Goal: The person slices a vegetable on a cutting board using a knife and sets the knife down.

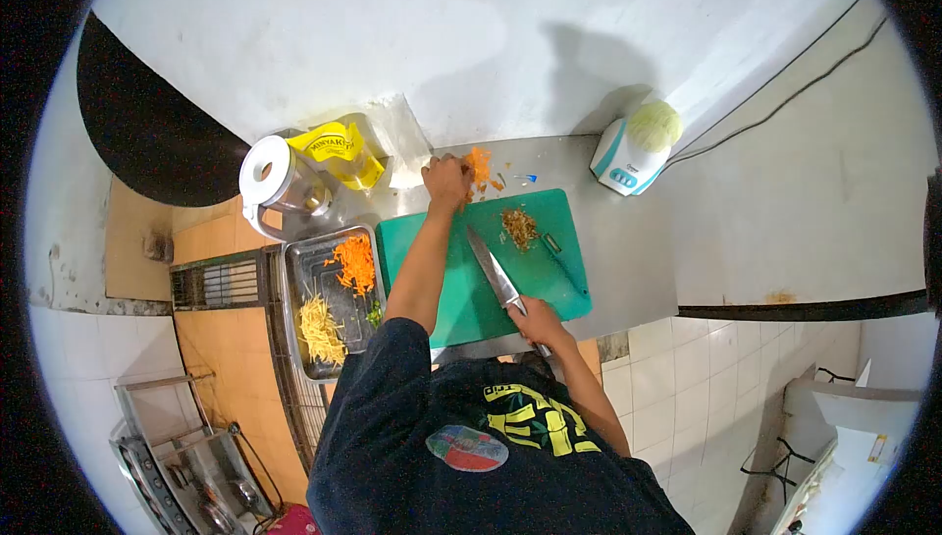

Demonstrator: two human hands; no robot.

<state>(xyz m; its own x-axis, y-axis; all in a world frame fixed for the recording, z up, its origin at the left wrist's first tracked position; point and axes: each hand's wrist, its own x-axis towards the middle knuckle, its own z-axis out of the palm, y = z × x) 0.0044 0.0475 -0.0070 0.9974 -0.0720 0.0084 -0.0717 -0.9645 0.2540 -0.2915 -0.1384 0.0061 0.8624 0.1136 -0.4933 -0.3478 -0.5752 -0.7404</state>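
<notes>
My right hand [538, 325] grips a kitchen knife [494, 270] by its handle, the blade slanting up and left over the green cutting board [422, 285]. At the board's far edge, my left hand [446, 182] has its fingers curled in on orange carrot peels [479, 166]; the fingertips are partly hidden. Small orange scraps lie just below and beside that hand. A heap of brown chopped bits [520, 228] sits on the board's right half. Beside it lies a peeler [564, 265] with a green handle.
Left of the board, a metal tray [286, 309] holds shredded carrot [355, 262], pale yellow strips [320, 331] and some green pieces [375, 314]. Behind it stand a blender jug [280, 187] and a yellow pouch [339, 150]. A round pale green vegetable [654, 127] rests on a white-and-teal appliance [624, 167].
</notes>
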